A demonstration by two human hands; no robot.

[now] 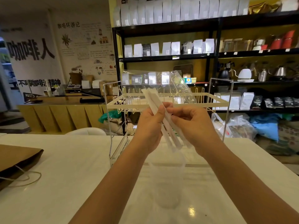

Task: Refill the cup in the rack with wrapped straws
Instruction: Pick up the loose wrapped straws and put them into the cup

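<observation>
Two bare forearms reach up from the bottom edge over the white counter (68, 172); between them a clear plastic cup (167, 178) stands on the counter, upright, its rim just under the hands, faint and hard to trace; whether it sits inside the rack's base or just in front of it I cannot tell. At the left edge lies a brown paper bag (17, 157) with a twine handle. Above the cup the left hand (149, 126) curls its fingers and thumb round a bundle of white wrapped straws (155, 101); the bundle slants, upper ends toward the upper left, lower ends pointing down over the cup's mouth. The right hand (192, 125) pinches the same bundle from the right, thumb and forefinger closed on the wrappers. A clear plastic sleeve (161, 80) stands above the straws' upper ends. Just behind the hands stands the cream wire rack (215, 101), its upper tray level with the knuckles. Farther back, black shelves (168, 57) carry white and dark pouches, kettles and jars; to the left is a wooden bar before a wall with large black lettering.
</observation>
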